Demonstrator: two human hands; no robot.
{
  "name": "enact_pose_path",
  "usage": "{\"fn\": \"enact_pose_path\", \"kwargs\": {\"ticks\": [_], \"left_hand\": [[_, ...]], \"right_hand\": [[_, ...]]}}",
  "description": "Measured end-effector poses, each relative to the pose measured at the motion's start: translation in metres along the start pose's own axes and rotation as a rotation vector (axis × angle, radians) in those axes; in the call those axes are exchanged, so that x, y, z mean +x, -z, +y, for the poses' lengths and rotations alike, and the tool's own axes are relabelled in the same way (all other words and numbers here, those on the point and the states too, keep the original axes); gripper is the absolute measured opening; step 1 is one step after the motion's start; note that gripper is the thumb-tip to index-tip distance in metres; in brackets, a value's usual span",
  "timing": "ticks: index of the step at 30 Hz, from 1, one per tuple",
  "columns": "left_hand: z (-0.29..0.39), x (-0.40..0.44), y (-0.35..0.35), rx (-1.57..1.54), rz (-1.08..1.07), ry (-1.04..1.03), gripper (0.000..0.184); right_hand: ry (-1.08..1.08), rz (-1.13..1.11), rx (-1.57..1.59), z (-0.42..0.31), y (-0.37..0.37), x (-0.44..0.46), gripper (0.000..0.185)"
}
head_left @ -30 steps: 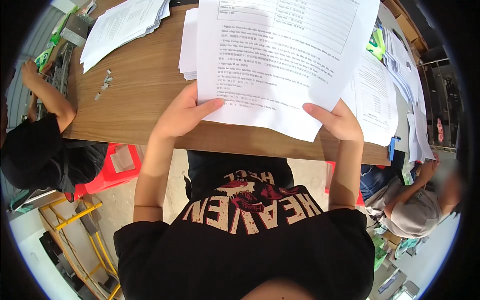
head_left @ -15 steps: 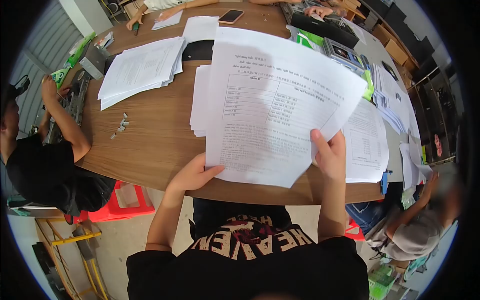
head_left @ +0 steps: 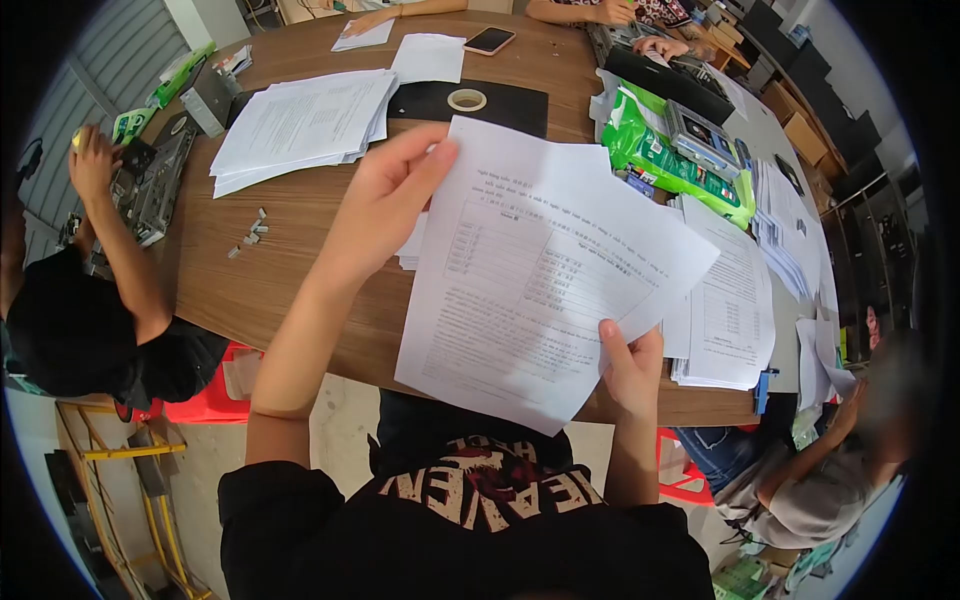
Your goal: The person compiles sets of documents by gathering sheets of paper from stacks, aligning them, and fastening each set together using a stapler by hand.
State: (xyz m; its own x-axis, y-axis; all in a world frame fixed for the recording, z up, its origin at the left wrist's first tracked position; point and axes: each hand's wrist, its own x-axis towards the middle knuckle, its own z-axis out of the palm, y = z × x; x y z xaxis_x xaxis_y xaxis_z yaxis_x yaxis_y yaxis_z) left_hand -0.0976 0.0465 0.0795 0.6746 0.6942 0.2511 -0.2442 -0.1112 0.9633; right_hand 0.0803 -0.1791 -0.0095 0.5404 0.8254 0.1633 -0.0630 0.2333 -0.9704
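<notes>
A printed sheet of paper (head_left: 500, 300) with a table of text is held up in front of me, above the near edge of the table. My left hand (head_left: 390, 200) pinches its upper left corner between thumb and fingers. Lower on the right side, my right hand (head_left: 632, 368) grips the edge, thumb on the front face. Whether more than one sheet is held, I cannot tell. Behind the sheet, part of a paper stack shows at its left. To the right lies another stack of printed pages (head_left: 735, 330), close to my right hand.
A thick paper stack (head_left: 300, 125) lies at the left, near small pale pieces (head_left: 250, 235). Farther back are a tape roll (head_left: 467, 100) on a black mat, a phone (head_left: 490, 40) and a green packet (head_left: 640, 130). Co-workers sit around the table (head_left: 290, 290).
My left hand has moved from the sheet's lower left edge up to its top left corner. The sheet and my right hand have shifted slightly down and left.
</notes>
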Motion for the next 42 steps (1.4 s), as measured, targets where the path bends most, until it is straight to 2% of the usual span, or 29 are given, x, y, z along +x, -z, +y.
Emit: {"fn": "enact_pose_path", "kwargs": {"ticks": [2, 8, 10, 11, 12, 14, 16, 17, 18, 19, 20, 22, 24, 28, 31, 33, 36, 37, 38, 40, 42], "left_hand": [[0.01, 0.002, -0.008, 0.182, 0.05, -0.108, 0.021], [0.003, -0.004, -0.021, 0.247, 0.101, -0.226, 0.02], [0.002, -0.003, -0.019, 0.323, 0.103, -0.253, 0.02], [0.002, -0.002, -0.018, 0.398, 0.105, -0.286, 0.019], [0.002, 0.001, -0.016, 0.398, 0.095, -0.278, 0.019], [0.004, 0.006, -0.012, 0.444, 0.075, -0.308, 0.018], [0.005, 0.013, -0.01, 0.515, 0.004, -0.296, 0.016], [0.001, 0.017, -0.012, 0.579, -0.117, -0.298, 0.015], [-0.003, 0.019, -0.018, 0.639, -0.239, -0.306, 0.014], [-0.004, 0.018, -0.029, 0.731, -0.331, -0.204, 0.014], [-0.016, 0.02, -0.038, 0.714, -0.359, -0.196, 0.014], [-0.046, 0.024, -0.056, 0.756, -0.537, -0.389, 0.012], [-0.066, 0.02, -0.072, 0.76, -0.599, -0.375, 0.011], [-0.096, 0.011, -0.094, 0.738, -0.564, -0.314, 0.012], [-0.107, 0.008, -0.101, 0.77, -0.533, -0.283, 0.012], [-0.109, 0.008, -0.101, 0.78, -0.508, -0.285, 0.013], [-0.103, 0.007, -0.102, 0.763, -0.495, -0.302, 0.014], [-0.102, 0.007, -0.103, 0.745, -0.467, -0.314, 0.013], [-0.101, 0.006, -0.104, 0.727, -0.439, -0.33, 0.012], [-0.099, 0.004, -0.106, 0.706, -0.416, -0.346, 0.011], [-0.097, 0.003, -0.105, 0.688, -0.389, -0.359, 0.011]], "right_hand": [[-0.007, 0.022, -0.029, 0.004, 0.002, -0.006, 0.03], [-0.082, 0.041, 0.043, 0.019, 0.0, -0.024, 0.028], [-0.189, -0.103, -0.165, 0.022, 0.003, -0.03, 0.038], [-0.082, -0.209, -0.275, 0.017, 0.005, -0.029, 0.04], [-0.089, -0.199, -0.271, 0.01, 0.011, -0.026, 0.04], [0.084, -0.281, -0.823, -0.006, 0.033, -0.023, 0.038], [0.262, -0.033, -1.129, -0.013, 0.049, -0.018, 0.046], [0.259, 0.009, -1.32, -0.017, 0.053, -0.017, 0.051], [0.217, 0.045, -1.404, -0.014, 0.056, -0.019, 0.053], [0.205, 0.017, -1.444, -0.008, 0.06, -0.02, 0.053], [0.198, -0.011, -1.482, -0.003, 0.062, -0.019, 0.054], [0.184, 0.007, -1.52, 0.004, 0.063, -0.016, 0.053], [0.181, 0.018, -1.556, 0.01, 0.063, -0.015, 0.053], [0.221, -0.02, -1.528, 0.009, 0.06, -0.007, 0.046], [0.251, -0.087, -1.39, 0.008, 0.06, -0.004, 0.041], [0.188, -0.099, -1.086, -0.008, 0.055, -0.003, 0.038], [0.189, -0.132, -0.892, -0.03, 0.05, 0.006, 0.038], [0.274, -0.135, -0.924, -0.029, 0.052, 0.012, 0.038], [0.268, -0.132, -0.925, -0.032, 0.052, 0.017, 0.038], [0.337, -0.223, -1.194, -0.038, 0.05, 0.027, 0.039], [0.405, -0.185, -1.241, -0.035, 0.048, 0.032, 0.038]]}}
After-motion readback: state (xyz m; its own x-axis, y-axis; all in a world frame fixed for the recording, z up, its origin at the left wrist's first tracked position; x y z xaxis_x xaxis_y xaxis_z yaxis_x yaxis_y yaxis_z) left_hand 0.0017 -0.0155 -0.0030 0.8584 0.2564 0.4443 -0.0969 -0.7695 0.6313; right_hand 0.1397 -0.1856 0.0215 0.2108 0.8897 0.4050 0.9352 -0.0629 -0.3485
